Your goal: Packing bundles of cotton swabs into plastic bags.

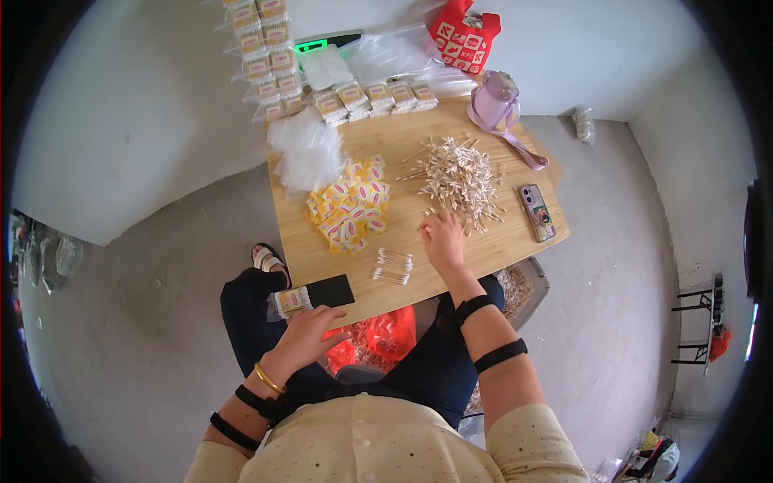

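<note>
A loose heap of cotton swabs (460, 177) covers the right middle of the wooden table. At its near edge is my right hand (444, 239), fingers bent and drawn together; whether a swab is between them is too small to tell. My left hand (309, 334) rests by the near left edge of the table, fingers apart and holding nothing. Just beyond it lie a clear bag of swabs with a yellow and white label (292, 301) and a flat black piece (332, 291). A small row of swabs (393, 266) lies between my hands.
Yellow and white labels (350, 211) are scattered left of the heap, with clear plastic bags (306, 150) behind. Filled swab packs (378, 97) line the far side. A phone (537, 212) and a lilac bottle (494, 101) are on the right. A red bag (378, 334) hangs below the near edge.
</note>
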Demonstrator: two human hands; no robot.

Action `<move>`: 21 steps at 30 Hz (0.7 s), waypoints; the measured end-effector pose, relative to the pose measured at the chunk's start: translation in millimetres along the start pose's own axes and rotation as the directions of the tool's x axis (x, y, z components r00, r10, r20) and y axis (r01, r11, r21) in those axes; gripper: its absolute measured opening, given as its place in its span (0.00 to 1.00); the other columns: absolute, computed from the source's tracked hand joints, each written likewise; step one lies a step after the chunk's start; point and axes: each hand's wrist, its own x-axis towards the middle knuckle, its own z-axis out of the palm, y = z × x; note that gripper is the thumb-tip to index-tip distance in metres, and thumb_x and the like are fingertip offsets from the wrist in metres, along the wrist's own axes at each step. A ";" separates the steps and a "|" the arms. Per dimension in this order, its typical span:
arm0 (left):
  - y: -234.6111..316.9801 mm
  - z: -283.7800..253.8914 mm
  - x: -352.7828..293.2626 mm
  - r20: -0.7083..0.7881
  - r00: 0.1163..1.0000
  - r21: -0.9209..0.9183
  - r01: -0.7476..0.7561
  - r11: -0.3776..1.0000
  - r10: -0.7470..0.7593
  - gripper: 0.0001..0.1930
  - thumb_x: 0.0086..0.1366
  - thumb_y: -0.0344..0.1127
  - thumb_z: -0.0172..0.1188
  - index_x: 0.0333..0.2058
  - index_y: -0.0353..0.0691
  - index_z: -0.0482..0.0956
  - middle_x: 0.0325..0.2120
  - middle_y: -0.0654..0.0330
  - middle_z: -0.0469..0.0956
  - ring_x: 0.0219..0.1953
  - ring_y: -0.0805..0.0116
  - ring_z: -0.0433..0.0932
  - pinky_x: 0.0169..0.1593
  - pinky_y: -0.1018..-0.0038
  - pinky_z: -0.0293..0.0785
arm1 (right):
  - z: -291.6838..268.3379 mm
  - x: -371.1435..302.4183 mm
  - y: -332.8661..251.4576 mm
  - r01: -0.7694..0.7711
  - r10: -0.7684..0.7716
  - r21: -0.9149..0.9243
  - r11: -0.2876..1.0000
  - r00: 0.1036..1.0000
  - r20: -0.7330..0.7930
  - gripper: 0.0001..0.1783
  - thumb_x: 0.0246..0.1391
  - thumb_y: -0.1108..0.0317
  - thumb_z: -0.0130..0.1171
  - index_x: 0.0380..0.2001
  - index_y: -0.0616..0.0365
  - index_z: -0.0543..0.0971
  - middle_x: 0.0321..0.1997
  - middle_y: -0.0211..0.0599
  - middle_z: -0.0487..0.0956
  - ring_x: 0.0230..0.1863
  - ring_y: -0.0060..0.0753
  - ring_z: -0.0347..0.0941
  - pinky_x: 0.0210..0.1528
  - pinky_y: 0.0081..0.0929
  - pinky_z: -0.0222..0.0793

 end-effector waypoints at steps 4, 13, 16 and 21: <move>8.9 0.7 11.1 -0.011 0.999 0.065 -0.050 0.997 0.051 0.21 0.64 0.42 0.67 0.50 0.35 0.79 0.41 0.49 0.80 0.44 0.52 0.81 0.48 0.63 0.76 | 17.7 -12.2 -20.0 0.013 -0.030 0.144 0.989 0.993 0.116 0.04 0.47 0.71 0.66 0.29 0.51 0.81 0.37 0.37 0.75 0.46 0.47 0.71 0.49 0.42 0.69; -10.3 11.3 5.5 0.007 1.000 0.071 -0.024 0.997 0.024 0.22 0.65 0.45 0.66 0.50 0.36 0.79 0.43 0.50 0.80 0.42 0.53 0.82 0.48 0.62 0.77 | 11.0 -40.1 -33.4 -0.062 0.009 0.297 0.953 0.984 0.177 0.06 0.51 0.74 0.62 0.33 0.53 0.81 0.36 0.39 0.76 0.45 0.47 0.71 0.50 0.41 0.69; -12.1 13.6 5.2 0.018 1.000 0.080 -0.018 0.997 0.017 0.22 0.65 0.46 0.65 0.50 0.36 0.79 0.43 0.50 0.80 0.43 0.53 0.82 0.47 0.63 0.77 | 8.6 -41.2 -34.1 -0.095 0.042 0.277 0.956 0.981 0.189 0.06 0.51 0.74 0.63 0.35 0.54 0.81 0.37 0.39 0.76 0.45 0.46 0.71 0.50 0.39 0.70; -11.4 13.2 5.3 -0.005 0.999 0.081 -0.040 0.996 0.040 0.22 0.66 0.46 0.64 0.51 0.36 0.78 0.43 0.50 0.80 0.44 0.54 0.81 0.48 0.63 0.76 | 12.1 -33.2 -33.0 -0.066 0.019 0.233 0.970 0.980 0.197 0.07 0.50 0.74 0.65 0.34 0.54 0.81 0.37 0.38 0.76 0.44 0.46 0.71 0.49 0.39 0.70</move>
